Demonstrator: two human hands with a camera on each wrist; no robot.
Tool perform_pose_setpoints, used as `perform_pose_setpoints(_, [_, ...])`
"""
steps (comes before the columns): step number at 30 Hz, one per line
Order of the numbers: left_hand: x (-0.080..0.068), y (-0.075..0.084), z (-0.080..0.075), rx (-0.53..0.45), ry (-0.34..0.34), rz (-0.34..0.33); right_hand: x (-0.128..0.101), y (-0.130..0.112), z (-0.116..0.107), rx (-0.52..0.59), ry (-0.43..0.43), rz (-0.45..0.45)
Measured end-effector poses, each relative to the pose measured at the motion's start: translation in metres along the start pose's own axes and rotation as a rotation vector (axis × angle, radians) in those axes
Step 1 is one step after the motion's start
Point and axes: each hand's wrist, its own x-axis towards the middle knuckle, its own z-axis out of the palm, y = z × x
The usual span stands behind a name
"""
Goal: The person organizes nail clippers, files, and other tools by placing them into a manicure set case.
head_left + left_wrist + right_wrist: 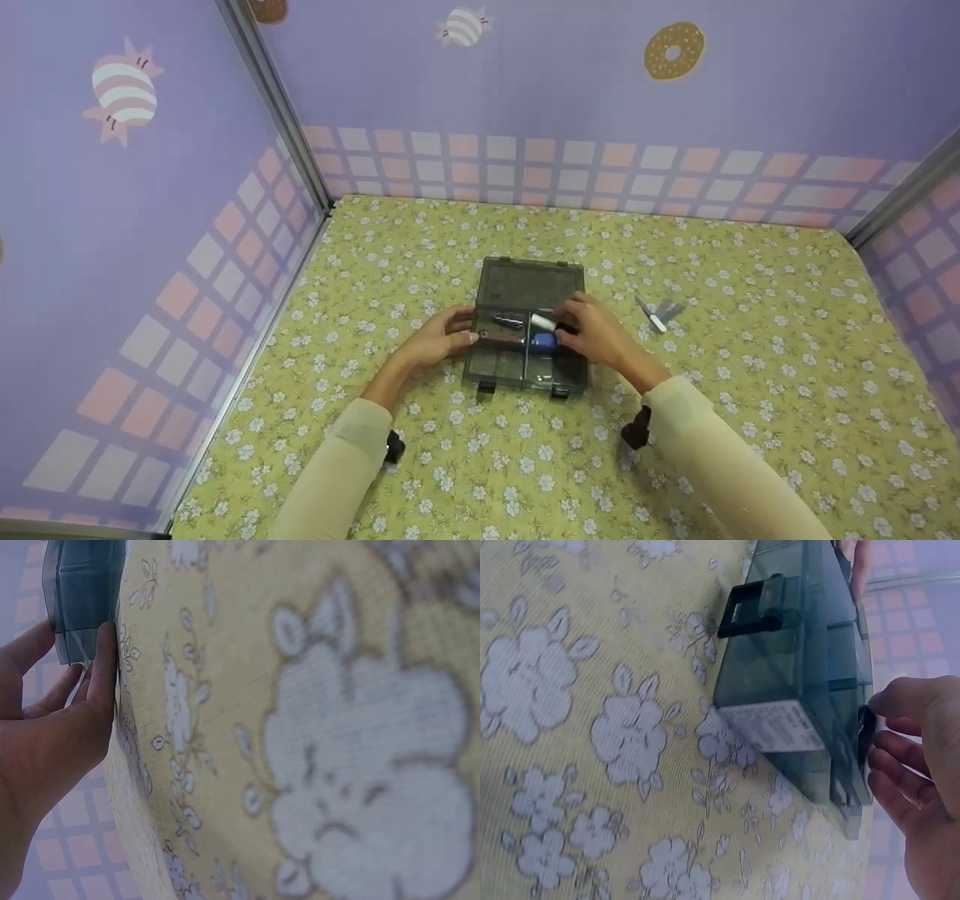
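Note:
A dark translucent plastic organizer box lies on the table, its lid folded back. Thumb and fingers of my left hand grip the box's left wall, also seen in the left wrist view. My right hand is over the right compartments, pinching a small black object at the box's rim; its kind is unclear. By those fingers are a white cylindrical piece and a blue item. In the left compartments sit a reddish-brown item and a dark, shiny item.
Right of the box lies a slim tool with a white handle, and a greyish flat shape beside it. Yellow flowered cloth covers the table. Patterned walls stand at the back and sides. Black latches project from the box's front.

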Motion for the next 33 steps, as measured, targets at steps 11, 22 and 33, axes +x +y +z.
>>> perform_pose_setpoints(11, [0.001, -0.002, 0.001, -0.044, -0.008, -0.006, -0.029, 0.040, -0.029, 0.019, 0.062, 0.161])
perform_pose_setpoints(22, [0.002, -0.001, 0.002, -0.050, -0.005, 0.002, -0.063, 0.094, -0.052, 0.046, 0.167, 0.319])
perform_pose_setpoints(33, [-0.001, 0.000, 0.002, -0.017, -0.002, -0.005, -0.071, 0.104, -0.047, -0.105, 0.196, 0.297])
